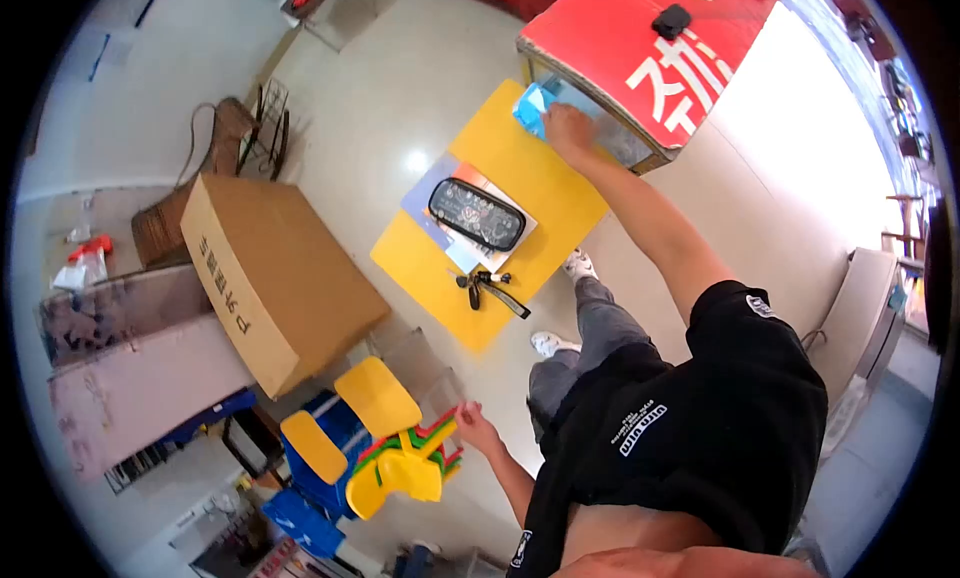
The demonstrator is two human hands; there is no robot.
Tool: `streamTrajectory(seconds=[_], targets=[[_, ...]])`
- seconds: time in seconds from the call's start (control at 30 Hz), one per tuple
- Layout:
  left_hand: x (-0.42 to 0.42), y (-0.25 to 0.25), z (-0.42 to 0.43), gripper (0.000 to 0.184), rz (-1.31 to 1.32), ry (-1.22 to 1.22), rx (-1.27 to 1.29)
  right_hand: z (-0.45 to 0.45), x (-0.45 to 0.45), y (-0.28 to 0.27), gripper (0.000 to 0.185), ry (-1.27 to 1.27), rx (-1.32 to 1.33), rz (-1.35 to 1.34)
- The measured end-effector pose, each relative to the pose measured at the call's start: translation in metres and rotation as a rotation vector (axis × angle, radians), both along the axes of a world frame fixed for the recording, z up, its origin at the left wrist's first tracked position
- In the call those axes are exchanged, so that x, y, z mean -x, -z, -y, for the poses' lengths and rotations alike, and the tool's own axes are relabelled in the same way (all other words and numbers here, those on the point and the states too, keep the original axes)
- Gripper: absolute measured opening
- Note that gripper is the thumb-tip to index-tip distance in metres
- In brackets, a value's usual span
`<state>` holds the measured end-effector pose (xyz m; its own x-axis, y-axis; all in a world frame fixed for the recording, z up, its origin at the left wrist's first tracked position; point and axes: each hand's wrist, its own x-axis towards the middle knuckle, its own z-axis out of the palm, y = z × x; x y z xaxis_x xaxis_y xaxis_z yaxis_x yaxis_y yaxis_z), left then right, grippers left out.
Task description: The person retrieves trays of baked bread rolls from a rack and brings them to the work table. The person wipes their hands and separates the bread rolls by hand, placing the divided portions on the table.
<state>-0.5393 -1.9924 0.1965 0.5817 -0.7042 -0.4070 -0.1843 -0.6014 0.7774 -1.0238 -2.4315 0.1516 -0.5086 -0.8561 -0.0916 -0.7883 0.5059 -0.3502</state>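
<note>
My right hand (568, 130) is closed on a blue and white soft pack (533, 108) at the far corner of a yellow tabletop (560, 203). My left hand (478, 426) hangs low beside stacked plastic stools (440, 438), its fingers loosely apart and nothing seen in them. On the tabletop lies a black patterned pencil case (477, 214), on top of an orange and white book or sheet (522, 218) and a bluish one (425, 200). Keys with a black strap (505, 296) lie nearer the table's lower corner.
A red-topped box or stand (620, 28) carrying a small black object (671, 21) adjoins the table's far end. Left of the table stands a large cardboard box (290, 278). Yellow-seated chairs (378, 396) stand below it. My feet are beside the table.
</note>
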Motion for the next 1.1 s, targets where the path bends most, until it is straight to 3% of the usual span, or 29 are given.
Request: streamTrajectory(seconds=[0.1, 0.2, 0.27, 0.3, 0.37, 0.4, 0.47, 0.5, 0.53, 0.57, 0.67, 0.8, 0.9, 0.93, 1.03, 1.1], targets=[[0.046, -0.035, 0.041, 0.033, 0.021, 0.050, -0.092, -0.022, -0.019, -0.083, 0.021, -0.129, 0.342, 0.074], [0.087, -0.057, 0.071, 0.031, -0.161, 0.003, 0.051, -0.055, -0.029, -0.158, 0.011, -0.377, 0.763, -0.106], [0.123, -0.080, 0.108, 0.036, -0.303, 0.046, 0.131, -0.080, -0.051, -0.170, 0.015, -0.419, 0.923, 0.311], [0.141, -0.095, 0.128, 0.039, -0.376, 0.076, 0.170, -0.099, -0.068, -0.185, 0.017, -0.519, 0.872, 0.342], [0.172, -0.128, 0.172, 0.043, -0.739, -0.201, 0.231, -0.136, -0.107, -0.214, 0.020, -0.664, 0.753, 0.462], [0.181, -0.135, 0.186, 0.046, -0.923, -0.335, 0.248, -0.154, -0.126, -0.218, 0.016, -0.794, 0.586, 0.571], [0.150, -0.143, 0.182, 0.061, -1.580, -0.377, 0.249, -0.194, -0.183, -0.222, 0.019, -1.111, 0.080, 0.792], [0.143, -0.139, 0.188, 0.061, -1.424, -0.314, 0.151, -0.210, -0.202, -0.222, 0.025, -1.209, -0.095, 0.847], [0.136, -0.136, 0.193, 0.061, -1.275, -0.248, 0.044, -0.238, -0.206, -0.209, 0.033, -1.127, 0.111, 0.915], [0.136, -0.131, 0.179, 0.057, -1.207, -0.259, 0.103, -0.254, -0.205, -0.202, 0.040, -1.056, 0.318, 0.985], [0.120, -0.112, 0.143, 0.053, -1.144, -0.258, 0.253, -0.235, -0.180, -0.234, 0.058, -1.077, -0.364, 1.320], [0.110, -0.159, 0.113, 0.055, -1.618, -0.580, 0.487, -0.235, -0.218, -0.228, 0.071, -1.441, 0.291, 0.766], [0.132, -0.190, 0.072, 0.058, -1.213, -0.412, 0.473, -0.292, -0.245, -0.199, 0.077, -1.642, 0.273, 0.545], [0.108, -0.138, 0.036, 0.065, -1.234, -0.252, 0.638, -0.307, -0.253, -0.196, 0.083, -1.694, 0.136, 0.649], [0.104, -0.163, -0.031, 0.071, -1.091, -0.684, 0.644, -0.362, -0.289, -0.211, 0.080, -1.913, -0.044, 0.563], [0.088, -0.164, -0.084, 0.073, -1.162, -0.900, 0.725, -0.407, -0.322, -0.204, 0.073, -1.982, -0.116, 0.650]])
